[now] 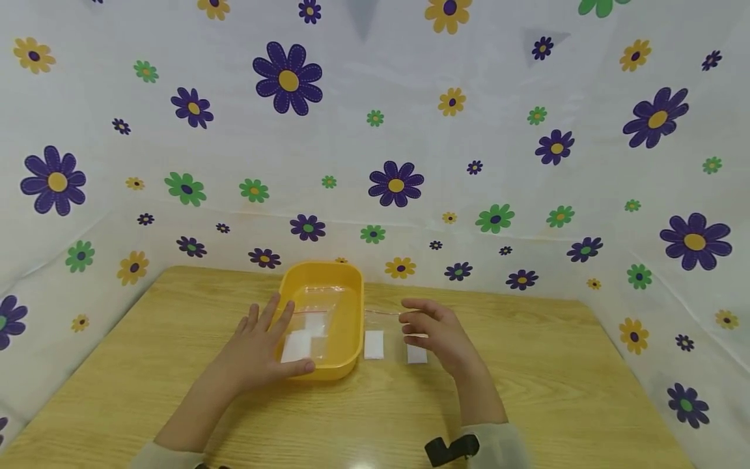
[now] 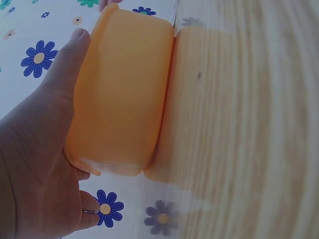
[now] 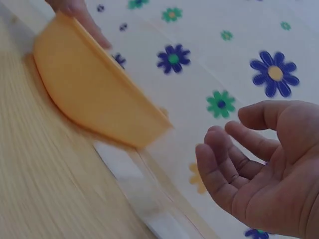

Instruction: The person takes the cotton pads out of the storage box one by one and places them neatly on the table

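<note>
A yellow plastic bin point(image 1: 359, 332) stands left of the table's middle. My left hand point(image 1: 258, 352) is spread over its left side, thumb along the near rim, fingers straight. In the left wrist view that thumb point(image 2: 65, 69) lies against the bin's rim. Inside the bin lie clear plastic bags with white patches point(image 1: 297, 345) and a thin red line across the top. Right of the bin, more clear bagging with white patches point(image 1: 374, 345) lies flat on the table. My right hand point(image 1: 436, 335) hovers over the rightmost patch, fingers loosely bent, holding nothing, as the right wrist view shows.
The wood-grain table point(image 1: 556, 391) reaches back to a white cloth point(image 1: 504, 182) printed with flowers, which hangs behind and on both sides. A black strap point(image 1: 451, 449) circles my right sleeve.
</note>
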Motion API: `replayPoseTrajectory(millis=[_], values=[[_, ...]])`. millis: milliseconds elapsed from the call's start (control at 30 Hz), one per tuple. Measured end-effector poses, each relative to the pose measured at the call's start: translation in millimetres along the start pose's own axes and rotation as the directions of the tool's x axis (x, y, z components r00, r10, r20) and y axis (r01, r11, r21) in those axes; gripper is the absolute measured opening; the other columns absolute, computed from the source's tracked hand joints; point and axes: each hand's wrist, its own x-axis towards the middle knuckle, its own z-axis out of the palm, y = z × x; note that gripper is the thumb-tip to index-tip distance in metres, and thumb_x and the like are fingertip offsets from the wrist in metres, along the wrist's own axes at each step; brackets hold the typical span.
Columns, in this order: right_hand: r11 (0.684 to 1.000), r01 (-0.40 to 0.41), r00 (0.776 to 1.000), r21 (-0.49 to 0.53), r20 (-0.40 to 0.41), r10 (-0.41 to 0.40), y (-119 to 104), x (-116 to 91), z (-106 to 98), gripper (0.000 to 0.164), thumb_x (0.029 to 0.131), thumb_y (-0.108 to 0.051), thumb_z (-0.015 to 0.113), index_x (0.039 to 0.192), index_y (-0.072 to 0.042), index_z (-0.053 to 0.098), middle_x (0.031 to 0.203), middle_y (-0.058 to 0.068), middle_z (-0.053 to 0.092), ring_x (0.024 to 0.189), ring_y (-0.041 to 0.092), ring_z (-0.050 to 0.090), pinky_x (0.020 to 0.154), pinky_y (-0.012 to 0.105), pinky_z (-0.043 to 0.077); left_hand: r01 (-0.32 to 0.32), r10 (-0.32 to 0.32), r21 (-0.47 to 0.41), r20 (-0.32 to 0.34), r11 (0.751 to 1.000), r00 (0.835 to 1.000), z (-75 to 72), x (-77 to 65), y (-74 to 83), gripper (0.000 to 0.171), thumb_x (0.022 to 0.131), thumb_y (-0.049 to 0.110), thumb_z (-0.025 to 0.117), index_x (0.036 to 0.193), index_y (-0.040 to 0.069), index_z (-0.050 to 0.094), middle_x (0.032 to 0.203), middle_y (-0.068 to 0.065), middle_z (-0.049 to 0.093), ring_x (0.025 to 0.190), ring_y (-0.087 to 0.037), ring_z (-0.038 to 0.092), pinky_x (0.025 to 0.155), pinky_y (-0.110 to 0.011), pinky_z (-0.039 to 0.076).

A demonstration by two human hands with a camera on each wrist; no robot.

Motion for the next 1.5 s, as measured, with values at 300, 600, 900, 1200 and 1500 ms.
replayPoseTrajectory(millis=[300, 600, 900, 1200, 1500], values=[[0.994, 0.034, 0.987, 0.105, 0.150, -0.050, -17.1, 14.2, 50.4, 0.035, 0.101, -0.017, 0.058, 0.135, -0.007, 0.058, 0.124, 0.021, 0.062, 0.098, 0.021, 0.063, 0.090, 0.037, 0.058, 0.009, -0.009, 0.004, -0.001, 1.000, 1.000, -1.3, 4.6, 0.4, 0.122, 0.073, 0.091, 0.049, 0.161, 0.012, 0.017, 0.166, -0.022, 0.002, 0.145, -0.061, 0.008, 0.115, -0.070, 0.014], [0.945, -0.047, 0.988, 0.323, 0.154, -0.003, -22.4, 22.8, 94.2, 0.035, 0.100, -0.007, 0.055, 0.135, -0.006, 0.057, 0.124, 0.014, 0.059, 0.097, 0.018, 0.060, 0.092, 0.033, 0.057, 0.010, -0.010, 0.019, -0.012, 1.000, 1.000, -0.9, 5.4, -2.4, 0.122, 0.074, 0.090, 0.049, 0.160, 0.010, 0.019, 0.166, -0.024, 0.004, 0.143, -0.062, 0.010, 0.114, -0.071, 0.017], [0.842, -0.162, 0.980, 0.515, 0.183, 0.076, -21.0, 22.9, 110.7, 0.046, 0.099, -0.014, 0.056, 0.144, -0.011, 0.049, 0.134, 0.016, 0.056, 0.119, 0.029, 0.058, 0.107, 0.044, 0.048, 0.003, -0.002, 0.028, -0.025, 1.000, 1.000, -0.6, 6.3, -3.1, 0.121, 0.073, 0.089, 0.051, 0.160, 0.010, 0.020, 0.166, -0.024, 0.005, 0.143, -0.062, 0.011, 0.114, -0.071, 0.017], [0.816, -0.252, 0.967, 0.520, 0.173, 0.188, -17.8, 31.5, 124.8, 0.050, 0.098, -0.021, 0.060, 0.145, -0.012, 0.047, 0.136, 0.017, 0.055, 0.128, 0.034, 0.051, 0.111, 0.048, 0.042, 0.006, -0.006, 0.042, -0.021, 0.999, 1.000, -0.7, 5.0, -2.8, 0.125, 0.071, 0.093, 0.048, 0.160, 0.010, 0.021, 0.166, -0.024, 0.005, 0.143, -0.062, 0.013, 0.114, -0.070, 0.018], [0.807, -0.328, 0.944, 0.492, 0.140, 0.299, -15.0, 36.1, 132.4, 0.065, 0.094, -0.026, 0.065, 0.151, -0.010, 0.038, 0.149, 0.024, 0.043, 0.137, 0.040, 0.041, 0.113, 0.053, 0.038, -0.001, 0.001, 0.014, -0.020, 1.000, 1.000, -0.4, 1.3, -0.2, 0.122, 0.072, 0.090, 0.052, 0.159, 0.010, 0.022, 0.166, -0.024, 0.006, 0.143, -0.062, 0.012, 0.114, -0.070, 0.017]])
